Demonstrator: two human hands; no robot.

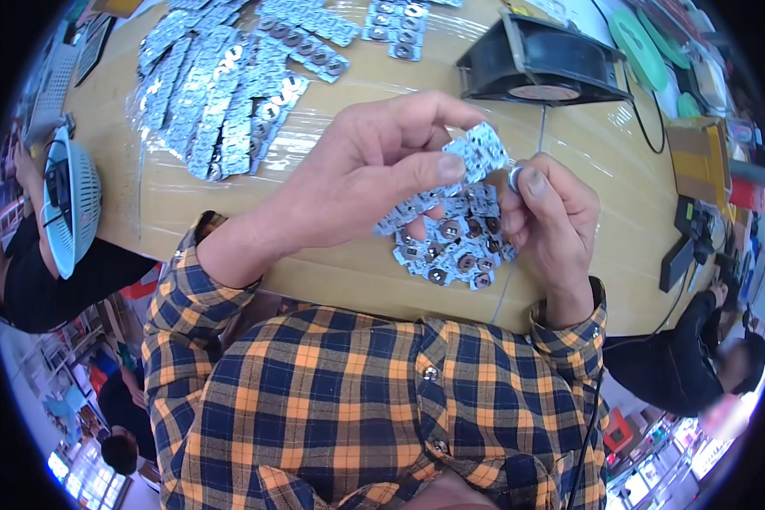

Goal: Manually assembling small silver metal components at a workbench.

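Note:
My left hand (361, 174) is closed on a strip of small circuit boards (478, 151), with the thumb pressed on its face. One end of the strip sticks up past the fingertips, and its lower part passes under the hand. Close by on the right, my right hand (559, 208) pinches a small round silvery disc (514, 178) between thumb and finger, just beside the strip's end. Below both hands lies a heap of small circuit boards (459, 255) bearing round dark parts, partly covered by the left fingers.
Long circuit board strips (204, 102) are piled at the far left of the table (331, 276). A black box fan (540, 64) stands at the far right, near green oval pieces (636, 49). A light blue basket (75, 204) sits at the left edge. Other people (667, 357) are on both sides.

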